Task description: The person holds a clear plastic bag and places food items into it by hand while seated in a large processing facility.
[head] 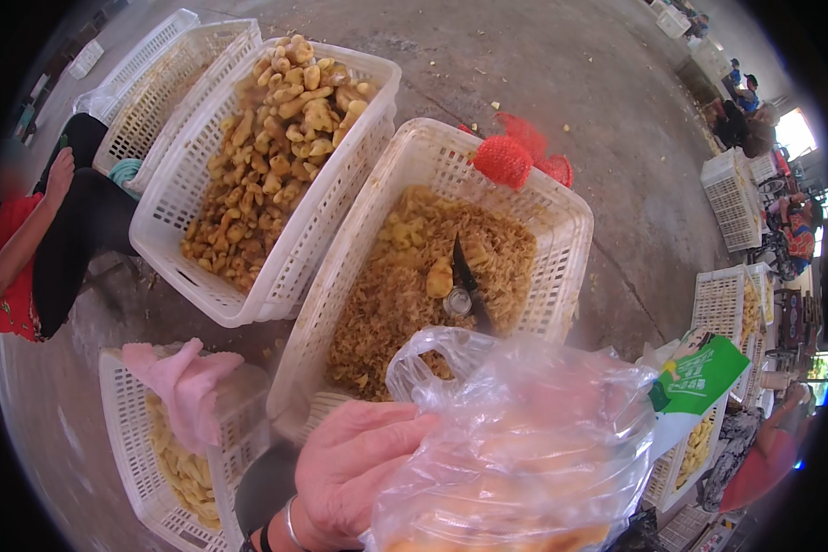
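Observation:
My left hand point(359, 462), with a bracelet at the wrist, grips a clear plastic bag point(524, 455) near its gathered top. Orange-yellow, bread-like food shows dimly through the plastic. A blurred pinkish shape behind the bag, probably my right hand point(573, 383), shows too little to tell its grip. Beside the bag is a green and white printed packet point(697, 379). Beyond my hands stands a white plastic crate point(559, 276) of brownish peelings point(379, 317). On the peelings lie a dark curved blade point(464, 265), a piece of ginger point(439, 277) and a small round metal-and-glass object point(457, 301).
A crate point(159, 238) heaped with ginger roots point(276, 159) stands left of the peelings. Red mesh point(504, 159) hangs over a rim. A pink cloth point(183, 390) drapes a crate of peeled ginger point(179, 462). One person point(14, 269) sits at left; others work among crates at right.

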The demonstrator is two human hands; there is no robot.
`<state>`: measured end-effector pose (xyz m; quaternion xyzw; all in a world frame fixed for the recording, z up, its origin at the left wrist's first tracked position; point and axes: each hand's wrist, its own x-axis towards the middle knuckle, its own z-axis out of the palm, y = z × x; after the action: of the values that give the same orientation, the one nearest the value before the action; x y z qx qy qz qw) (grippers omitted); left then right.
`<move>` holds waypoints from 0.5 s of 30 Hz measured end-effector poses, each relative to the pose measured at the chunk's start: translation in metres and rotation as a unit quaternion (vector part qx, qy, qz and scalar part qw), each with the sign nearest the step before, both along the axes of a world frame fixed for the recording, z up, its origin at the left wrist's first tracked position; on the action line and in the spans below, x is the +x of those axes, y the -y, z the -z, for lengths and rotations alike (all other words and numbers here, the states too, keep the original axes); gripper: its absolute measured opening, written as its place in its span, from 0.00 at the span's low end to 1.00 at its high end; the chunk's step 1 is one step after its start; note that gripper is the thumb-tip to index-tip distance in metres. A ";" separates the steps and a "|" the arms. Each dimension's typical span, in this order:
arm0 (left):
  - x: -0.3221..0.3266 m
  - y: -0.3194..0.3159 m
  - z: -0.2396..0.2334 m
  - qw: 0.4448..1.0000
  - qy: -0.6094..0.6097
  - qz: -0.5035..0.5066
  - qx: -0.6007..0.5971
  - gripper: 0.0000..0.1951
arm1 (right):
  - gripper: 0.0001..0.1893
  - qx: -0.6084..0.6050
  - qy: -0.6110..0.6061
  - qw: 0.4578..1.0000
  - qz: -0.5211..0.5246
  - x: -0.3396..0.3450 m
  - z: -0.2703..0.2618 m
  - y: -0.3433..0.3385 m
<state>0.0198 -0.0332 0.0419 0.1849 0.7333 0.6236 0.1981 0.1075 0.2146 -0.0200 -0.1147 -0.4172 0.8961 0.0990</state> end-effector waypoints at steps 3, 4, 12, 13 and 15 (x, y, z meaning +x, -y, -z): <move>-0.002 -0.002 -0.002 0.998 -0.069 0.005 -0.013 0.16 | 0.20 -0.004 -0.005 1.000 -0.005 -0.002 -0.002 -0.001; -0.003 -0.002 0.001 0.994 -0.107 0.009 -0.001 0.16 | 0.20 -0.006 -0.007 1.000 -0.008 -0.002 -0.004 -0.001; -0.005 -0.002 0.015 0.966 -0.247 0.036 0.063 0.15 | 0.18 -0.065 -0.092 0.993 -0.020 -0.016 -0.033 0.019; -0.002 -0.002 0.012 0.974 -0.213 0.032 0.072 0.14 | 0.18 -0.081 -0.137 0.987 -0.015 -0.021 -0.037 0.029; 0.002 -0.003 0.008 0.981 -0.181 0.019 0.068 0.14 | 0.17 -0.088 -0.208 0.974 0.002 -0.033 -0.035 0.044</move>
<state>0.0220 -0.0305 0.0341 0.3215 0.7094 0.6243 0.0611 0.0747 0.1710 0.0153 0.0654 -0.3070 0.9331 0.1754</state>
